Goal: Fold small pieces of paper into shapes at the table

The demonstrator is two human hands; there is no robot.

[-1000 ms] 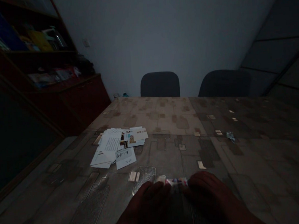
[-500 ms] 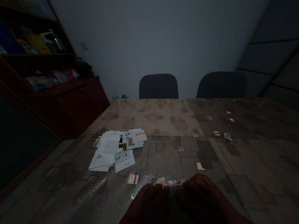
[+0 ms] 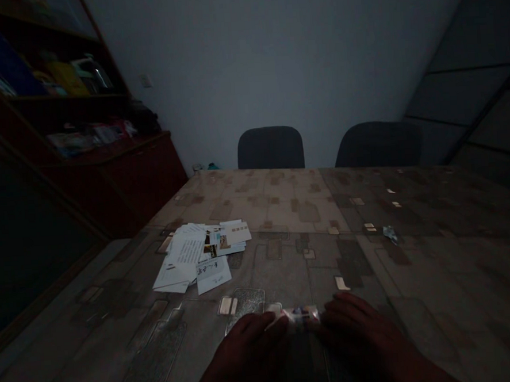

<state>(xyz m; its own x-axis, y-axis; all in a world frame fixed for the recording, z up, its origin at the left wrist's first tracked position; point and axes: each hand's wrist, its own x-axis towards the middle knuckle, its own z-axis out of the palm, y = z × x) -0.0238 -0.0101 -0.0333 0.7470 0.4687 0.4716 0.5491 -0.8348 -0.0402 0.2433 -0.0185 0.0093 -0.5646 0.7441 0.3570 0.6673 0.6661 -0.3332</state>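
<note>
In the dim light at the near side of the table, a small shiny clear plastic packet (image 3: 300,313) with coloured print lies between my two hands. My left hand (image 3: 258,343) is closed at its left end, fingertips against the plastic. On the other end, the thumb of my right hand (image 3: 358,329) presses the packet, while the other fingers are bent beside it and slightly away. The lower part of the packet is too dark to make out.
A loose pile of printed cards and papers (image 3: 189,252) lies left of centre on the patterned tablecloth (image 3: 286,275). A crumpled scrap (image 3: 389,234) sits to the right. Two dark chairs (image 3: 270,148) stand behind the table. A shelf cabinet (image 3: 141,169) is at the left.
My right hand has shifted a little to the right, its fingers off the packet's top edge, so more of the packet shows. My left hand has barely moved.
</note>
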